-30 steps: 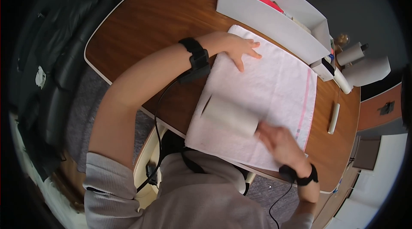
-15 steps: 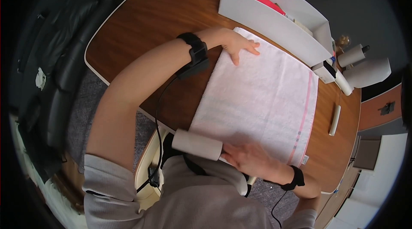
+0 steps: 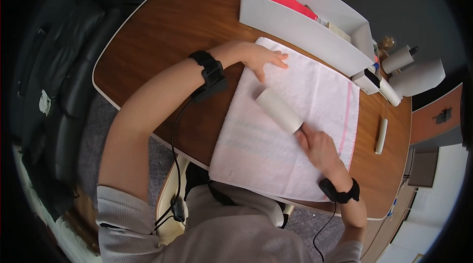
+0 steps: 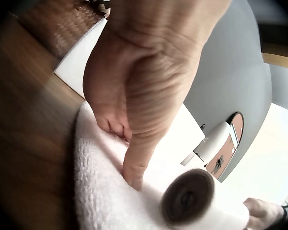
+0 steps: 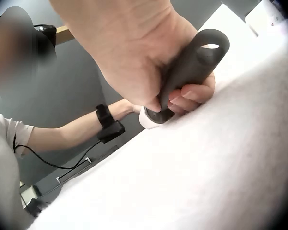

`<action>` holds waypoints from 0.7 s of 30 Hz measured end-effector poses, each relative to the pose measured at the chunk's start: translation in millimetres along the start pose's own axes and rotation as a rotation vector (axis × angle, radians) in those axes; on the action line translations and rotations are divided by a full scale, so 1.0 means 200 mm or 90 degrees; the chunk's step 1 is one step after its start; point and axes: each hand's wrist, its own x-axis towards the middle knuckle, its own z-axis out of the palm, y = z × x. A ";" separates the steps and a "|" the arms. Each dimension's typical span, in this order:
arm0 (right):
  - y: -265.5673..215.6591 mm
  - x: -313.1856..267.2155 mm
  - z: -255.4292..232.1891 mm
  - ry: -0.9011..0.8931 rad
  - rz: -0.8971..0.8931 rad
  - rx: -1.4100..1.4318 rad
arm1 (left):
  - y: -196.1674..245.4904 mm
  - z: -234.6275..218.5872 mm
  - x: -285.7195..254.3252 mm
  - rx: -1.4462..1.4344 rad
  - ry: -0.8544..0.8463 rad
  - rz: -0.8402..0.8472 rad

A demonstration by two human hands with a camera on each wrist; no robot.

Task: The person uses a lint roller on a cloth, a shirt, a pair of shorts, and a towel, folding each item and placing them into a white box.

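A white towel [image 3: 295, 159] with a pink stripe lies spread on the wooden table. My right hand [image 3: 322, 149] grips the dark handle [image 5: 194, 64] of a lint roller [image 3: 280, 110], fingers wrapped around it in the right wrist view. The roller's white sheet cylinder lies over the towel's middle, angled toward my left hand. My left hand [image 3: 263, 60] rests on the towel's far left corner, thumb and fingers spread. In the left wrist view, the roller's dark round end [image 4: 188, 197] shows close beside my left thumb.
Behind the towel stands a long white bin [image 3: 305, 31] with a red cloth [image 3: 286, 1] inside. A small white box [image 3: 366, 82] and white rolls [image 3: 398, 60] are at the right back. A slim white stick-like item [image 3: 381, 136] lies on the table [image 3: 162, 41] to the right.
The lint roller went from mid-towel back to the near edge by my body, then forward again toward my left hand, held in my right hand. My left hand stays at the far corner.
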 end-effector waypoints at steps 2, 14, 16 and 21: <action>-0.05 -0.05 0.03 -0.026 -0.059 -0.006 | 0.00 0.00 0.00 -0.001 -0.001 0.001; -0.15 -0.24 -0.03 -0.062 -0.020 0.039 | 0.03 0.00 -0.01 -0.005 -0.003 -0.029; -0.08 -0.26 -0.05 -0.047 0.047 0.005 | 0.03 -0.01 -0.01 -0.016 -0.004 -0.033; -0.11 -0.35 0.00 -0.056 -0.072 0.067 | 0.05 -0.01 -0.01 -0.028 0.001 -0.051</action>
